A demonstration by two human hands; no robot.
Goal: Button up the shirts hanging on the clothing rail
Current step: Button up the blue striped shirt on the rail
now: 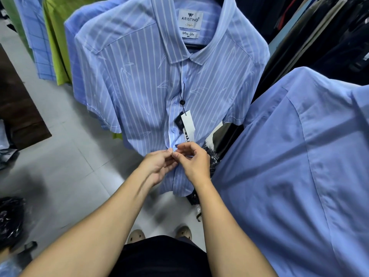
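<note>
- Striped shirt (139, 86): short-sleeved, of thin, smooth light-blue cloth with fine white stripes and faint leaf outlines. It hangs on a dark hanger (194, 46) at the centre of the view, front toward the camera.
- Orientation: the long axis runs from the collar at the top to the hem at the bottom, nearest the person. The stripes run along this axis.
- Placket: two small round blue buttons (175, 103) show on the pale strip above the hands. Whether they are fastened cannot be told.
- Left hand (157, 166): thumb and fingertips pinch the button-side edge of the placket low on the shirt.
- Right hand (194, 162): curled fingers pinch the opposite front edge, its fingertips touching those of the left hand.
- Swing tag (188, 124): a white card rectangle on a black cord, lying tilted just above the hands.
- Collar label (190, 19): a white woven patch inside the neck.
- Plain blue shirt (299, 156): smooth and unpatterned, hanging at the right, just beside the striped one.
- Green shirt (54, 47) and checked blue shirt (38, 43): hanging at the upper left.
- Floor (69, 156): pale square tiles beneath.
</note>
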